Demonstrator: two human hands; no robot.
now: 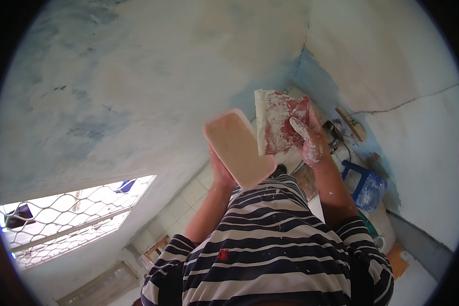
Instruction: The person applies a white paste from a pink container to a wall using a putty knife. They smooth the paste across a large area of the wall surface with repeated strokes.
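Observation:
My left hand [221, 168] is closed around the side of a pale pink rectangular tray [274, 165], held up in front of my striped shirt. A smooth beige layer, which looks like putty, covers its inside. Just right of it, my right hand [310, 136] grips a wide red putty spreader [283, 117] with the thumb on its face. White paste coats much of that face and lies thick along its left edge. The spreader is very near the tray's upper right side; I cannot tell whether they touch. White smears mark my right thumb and hand.
A patchy blue and beige wall [127, 76] rises ahead, meeting another wall [392, 56] at a corner. At lower left is a window with a wavy grille [71, 217]. On the right are a blue plastic stool [371, 191], a wooden piece [352, 124] and a loose wire [403, 104].

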